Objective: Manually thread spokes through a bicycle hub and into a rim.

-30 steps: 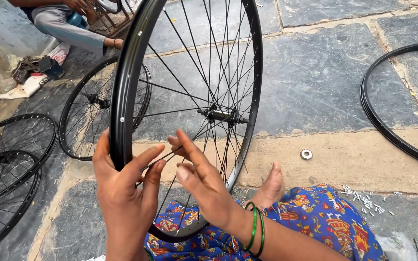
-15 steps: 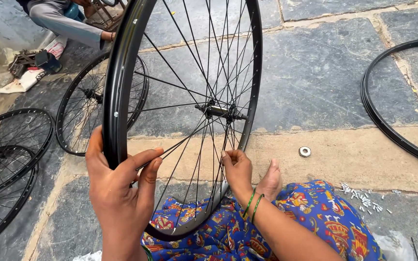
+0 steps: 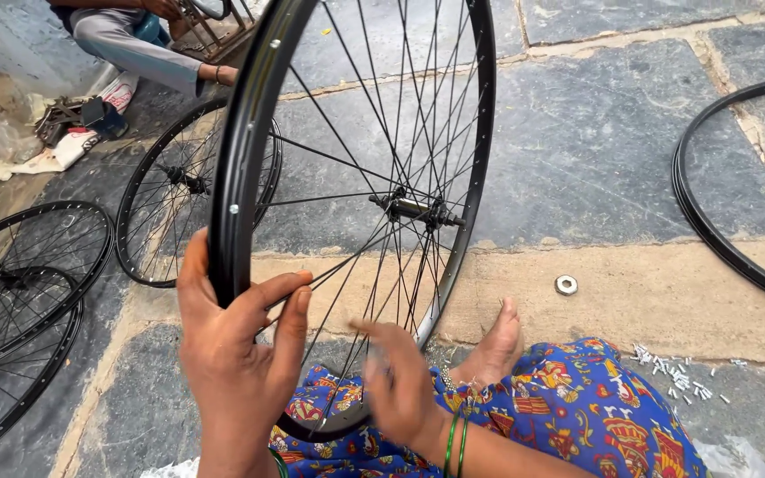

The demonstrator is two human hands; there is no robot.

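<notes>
Wheel (image 3: 356, 204) upright on lap, hub axle (image 3: 413, 211) level. Left hand (image 3: 236, 354) clamped round near rim. Right hand (image 3: 400, 389) blurred among lower spokes, nearer hub; grip cannot be judged.

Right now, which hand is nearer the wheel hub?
Right. The right hand is blurred, low among the spokes below the hub. The left hand grips the black rim, farther out to the side.

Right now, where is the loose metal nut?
The nut lies on the tan floor strip, right of the upright wheel, just beyond the bare foot.
</notes>
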